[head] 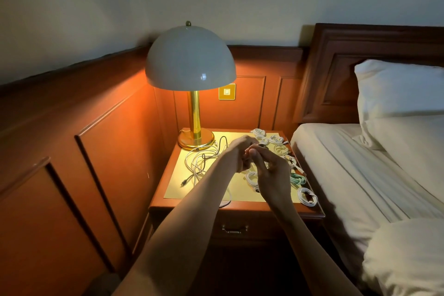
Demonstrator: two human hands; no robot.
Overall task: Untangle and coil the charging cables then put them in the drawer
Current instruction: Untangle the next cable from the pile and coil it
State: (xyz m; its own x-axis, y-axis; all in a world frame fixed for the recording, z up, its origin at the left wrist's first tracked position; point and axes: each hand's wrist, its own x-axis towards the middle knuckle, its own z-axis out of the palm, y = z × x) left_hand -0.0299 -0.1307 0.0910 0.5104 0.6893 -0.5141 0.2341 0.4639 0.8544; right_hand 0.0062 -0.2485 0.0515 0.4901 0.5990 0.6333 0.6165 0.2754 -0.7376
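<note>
**Charging cables: one messy pile, one tidy row, drawer not touched**

Only the head view here, so one pass.

The charging cables sit in two camps on the table in the middle of the frame. Left of centre, just beside the lamp, is a loose tangle of white leads with a black one running through it. Along the table's right edge, on the bed side, there's a row of coiled bundles, plus a green coil near the lower right corner. My guess is that the finished ones go right so they don't get mixed back into the mess.

The left hand and right hand meet above the table's middle, touching each other. The left fingers are curled in, and the right thumb and fingers pinch at the same spot. They look clamped on a dark cable, but only a sliver shows past the fingers, so that's a best guess. It's probably held up off the table so the loops wind without snagging the pile.

The drawer, lower middle under the tabletop, is closed. I'd call this mid-coiling, with the putting-away step not yet begun.
</note>
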